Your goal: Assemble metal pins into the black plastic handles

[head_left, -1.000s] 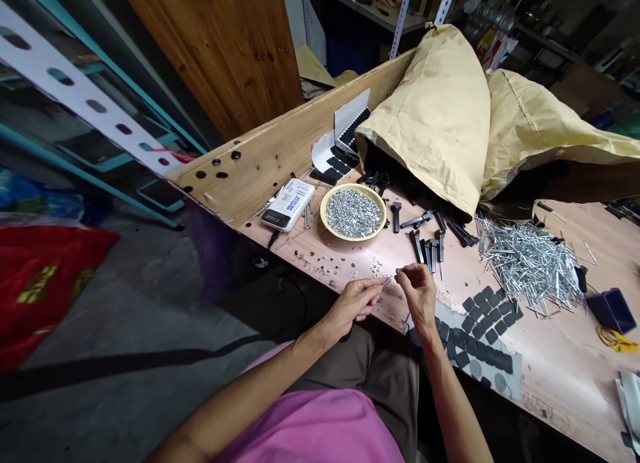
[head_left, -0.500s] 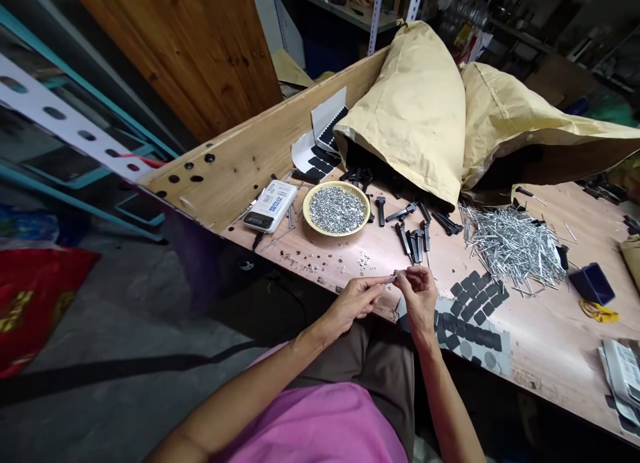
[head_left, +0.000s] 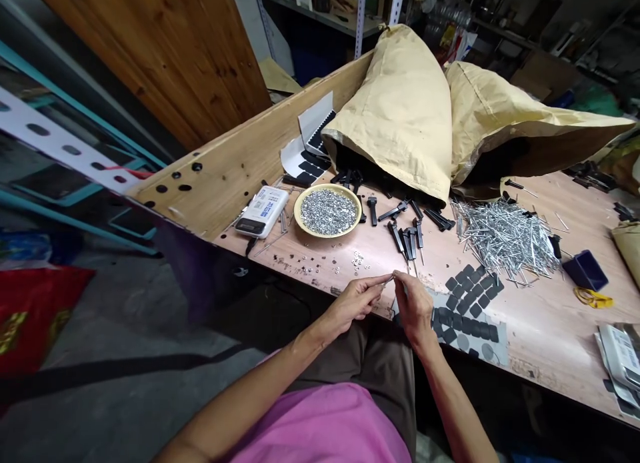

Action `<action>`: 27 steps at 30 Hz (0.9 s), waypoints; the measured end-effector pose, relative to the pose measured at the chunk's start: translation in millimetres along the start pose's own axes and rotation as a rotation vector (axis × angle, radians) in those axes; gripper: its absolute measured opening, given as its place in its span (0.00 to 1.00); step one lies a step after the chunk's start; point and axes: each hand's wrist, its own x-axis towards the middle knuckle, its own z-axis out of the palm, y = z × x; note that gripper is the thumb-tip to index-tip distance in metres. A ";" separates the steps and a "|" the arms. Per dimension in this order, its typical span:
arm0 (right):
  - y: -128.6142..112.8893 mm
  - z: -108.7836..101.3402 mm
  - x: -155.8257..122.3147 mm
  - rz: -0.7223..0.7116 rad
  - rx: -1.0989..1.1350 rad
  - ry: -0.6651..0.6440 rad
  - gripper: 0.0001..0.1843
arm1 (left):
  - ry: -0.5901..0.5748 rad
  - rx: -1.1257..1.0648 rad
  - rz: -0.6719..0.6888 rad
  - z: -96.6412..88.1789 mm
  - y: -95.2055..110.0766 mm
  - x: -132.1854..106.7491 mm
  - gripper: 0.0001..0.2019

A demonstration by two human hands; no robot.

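My left hand (head_left: pixel 356 302) is closed in a pinch around a thin silver screw (head_left: pixel 389 280), only a short piece of which shows. At the screw's far end, my right hand (head_left: pixel 415 304) has its fingertips pressed together; whatever small piece they pinch is hidden. Both hands meet above the table's front edge. Beyond them stands a yellow bowl (head_left: pixel 299 218) full of small metal nuts (head_left: pixel 327 211), and a few loose nuts (head_left: pixel 357 259) lie in front of it. Several black plastic parts with metal shafts (head_left: pixel 409 240) rest just behind my right hand.
A heap of long silver screws (head_left: pixel 507 240) lies to the right, beside a dark blue box (head_left: pixel 585 270). Large tan sacks (head_left: pixel 395 110) stand behind. Black pads on a sheet (head_left: pixel 470 326) lie near the front edge. A white scale (head_left: pixel 261 212) sits left of the bowl.
The view has shifted slightly, moving the table things left. My right hand's fingers have changed their bend at the screw's end; my left hand keeps its pinch.
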 end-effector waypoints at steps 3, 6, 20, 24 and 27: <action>-0.3 -10.5 7.3 0.166 0.115 -0.088 0.08 | -0.071 0.020 -0.042 -3.7 4.3 -0.3 0.28; 2.0 -21.4 13.9 0.309 0.273 -0.216 0.07 | -0.138 0.047 -0.070 -7.4 9.0 -2.3 0.27; 0.2 -39.4 22.3 0.279 0.261 -0.364 0.12 | -0.171 0.281 0.114 -11.6 -0.1 0.4 0.25; -2.1 -36.5 16.0 0.310 0.201 -0.298 0.11 | -0.037 0.663 0.504 -9.4 -6.4 0.2 0.17; 0.5 -34.5 11.6 0.425 0.319 -0.299 0.12 | 0.103 1.015 0.682 -4.8 -9.0 -4.7 0.18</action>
